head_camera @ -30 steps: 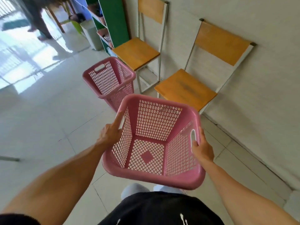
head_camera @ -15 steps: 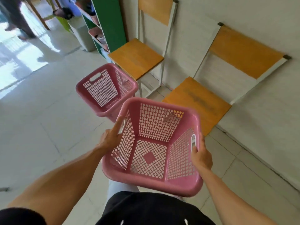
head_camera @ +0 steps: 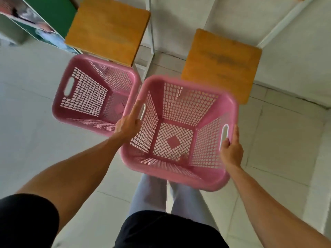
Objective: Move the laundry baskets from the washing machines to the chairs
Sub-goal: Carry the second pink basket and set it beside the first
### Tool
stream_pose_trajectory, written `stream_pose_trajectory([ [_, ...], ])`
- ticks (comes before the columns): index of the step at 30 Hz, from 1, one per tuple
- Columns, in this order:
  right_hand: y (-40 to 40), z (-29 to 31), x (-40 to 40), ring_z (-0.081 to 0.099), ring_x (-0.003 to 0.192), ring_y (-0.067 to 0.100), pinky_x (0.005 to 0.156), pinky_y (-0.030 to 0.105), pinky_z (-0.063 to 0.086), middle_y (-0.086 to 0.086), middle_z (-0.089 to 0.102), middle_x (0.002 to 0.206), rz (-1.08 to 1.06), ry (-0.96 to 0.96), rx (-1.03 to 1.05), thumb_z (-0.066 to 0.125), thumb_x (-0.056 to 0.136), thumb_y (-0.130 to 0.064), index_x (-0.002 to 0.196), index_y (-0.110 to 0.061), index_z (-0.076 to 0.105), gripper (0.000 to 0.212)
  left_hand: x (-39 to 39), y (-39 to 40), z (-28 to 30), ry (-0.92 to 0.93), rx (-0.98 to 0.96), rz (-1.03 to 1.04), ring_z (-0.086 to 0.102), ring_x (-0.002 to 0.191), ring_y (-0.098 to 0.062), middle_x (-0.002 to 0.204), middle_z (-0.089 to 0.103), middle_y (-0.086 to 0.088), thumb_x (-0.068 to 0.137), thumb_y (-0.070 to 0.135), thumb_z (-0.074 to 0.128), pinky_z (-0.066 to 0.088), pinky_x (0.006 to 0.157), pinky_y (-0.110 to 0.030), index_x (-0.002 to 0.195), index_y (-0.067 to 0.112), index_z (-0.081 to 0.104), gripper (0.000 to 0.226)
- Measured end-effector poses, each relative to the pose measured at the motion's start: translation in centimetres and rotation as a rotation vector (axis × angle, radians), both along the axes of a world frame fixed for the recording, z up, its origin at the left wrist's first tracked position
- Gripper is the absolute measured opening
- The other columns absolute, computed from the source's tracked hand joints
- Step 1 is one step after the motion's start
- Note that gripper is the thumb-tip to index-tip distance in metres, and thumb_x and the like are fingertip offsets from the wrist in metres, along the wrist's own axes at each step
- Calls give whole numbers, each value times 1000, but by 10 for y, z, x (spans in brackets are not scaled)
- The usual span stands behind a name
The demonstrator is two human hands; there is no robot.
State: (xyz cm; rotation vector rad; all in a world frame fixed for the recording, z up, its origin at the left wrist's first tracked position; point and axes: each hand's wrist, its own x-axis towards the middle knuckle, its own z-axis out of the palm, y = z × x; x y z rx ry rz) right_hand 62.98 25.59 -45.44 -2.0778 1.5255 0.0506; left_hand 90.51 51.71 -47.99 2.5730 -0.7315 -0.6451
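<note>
I hold an empty pink lattice laundry basket (head_camera: 180, 111) in front of me, above the floor. My left hand (head_camera: 128, 122) grips its left handle and my right hand (head_camera: 231, 149) grips its right handle. A second empty pink basket (head_camera: 86, 93) stands on the floor just to its left, rims almost touching. Two chairs with orange wooden seats stand against the wall: the left chair (head_camera: 107, 27) behind the floor basket, the right chair (head_camera: 222, 63) just beyond the basket I hold.
A green shelf unit (head_camera: 50, 13) with items on it stands left of the left chair. The white wall (head_camera: 295, 51) runs behind the chairs and along the right. Pale floor tiles (head_camera: 26, 131) spread to the left.
I have stepped closer to the chairs and my view has tipped down. The held basket now sits beside the floor basket and near the right chair's seat.
</note>
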Motion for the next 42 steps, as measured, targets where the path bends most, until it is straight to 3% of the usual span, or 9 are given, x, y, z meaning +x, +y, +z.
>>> stream_pose_trajectory([
  [8, 14, -83, 19, 64, 62, 27, 49, 28, 50, 15, 61, 79, -50, 75, 86, 32, 107, -27, 158, -43, 9, 59, 21, 19, -76, 81, 28, -8, 58, 42, -26, 76, 64, -8, 84, 5, 50, 51, 34, -39, 152, 45, -1, 94],
  [11, 11, -124, 31, 62, 64, 26, 52, 27, 47, 14, 60, 83, -55, 79, 65, 34, 106, -26, 155, -49, 8, 60, 29, 17, -108, 64, 42, -7, 55, 38, -22, 78, 66, -10, 84, 4, 50, 46, 32, -30, 153, 43, 2, 92],
  [15, 11, -174, 42, 59, 64, 27, 53, 28, 47, 17, 60, 83, -77, 73, 55, 36, 105, -22, 154, -52, 8, 65, 43, 10, -150, 122, 33, -87, 52, 40, -15, 121, 61, -14, 85, 1, 52, 37, 30, -24, 153, 40, -3, 96],
  [18, 6, -201, 50, 51, 66, 25, 50, 23, 32, 17, 58, 87, -57, 24, 1, 38, 104, -18, 157, -46, 13, 65, 59, 2, -165, 148, 17, -137, 61, 49, -24, 143, 46, -14, 81, -1, 52, 51, 34, -38, 153, 43, -5, 102],
  [23, 4, -225, 55, 46, 67, 20, 63, 28, 36, 17, 55, 91, -64, -17, -57, 35, 105, -23, 158, -40, 14, 60, 65, -12, -173, 63, 12, -87, 60, 47, -29, 114, 62, -24, 82, 0, 49, 50, 33, -42, 155, 38, -2, 97],
  [30, 13, -226, 59, 53, 71, 24, 60, 30, 44, 14, 52, 91, -80, -87, -48, 37, 105, -23, 159, -37, 16, 59, 61, -12, -176, -8, 11, -19, 53, 43, -26, 85, 55, -9, 83, -8, 48, 47, 32, -39, 156, 33, -3, 98],
  [34, 29, -232, 53, 55, 76, 32, 65, 40, 49, 17, 50, 93, -71, -45, -13, 38, 106, -19, 159, -32, 14, 60, 39, -8, -178, 38, 148, 34, 58, 87, -38, 115, 51, -24, 82, -6, 51, 55, 67, -55, 155, 27, -11, 101],
  [37, 37, -234, 50, 55, 78, 36, 69, 46, 51, 20, 48, 96, -53, -20, -3, 40, 105, -14, 160, -27, 14, 62, 11, -11, -180, 64, 265, 138, 27, 135, -51, 149, 20, -34, 77, 0, 56, 35, 106, -64, 154, 22, -14, 106],
  [42, 38, -238, 52, 56, 85, 37, 75, 53, 52, 21, 49, 103, -49, -11, -61, 42, 103, -9, 159, -25, 15, 64, -1, -24, -180, -33, 226, 145, -3, 147, -43, 161, -6, -22, 79, 5, 56, 14, 116, -61, 155, 24, -3, 99],
])
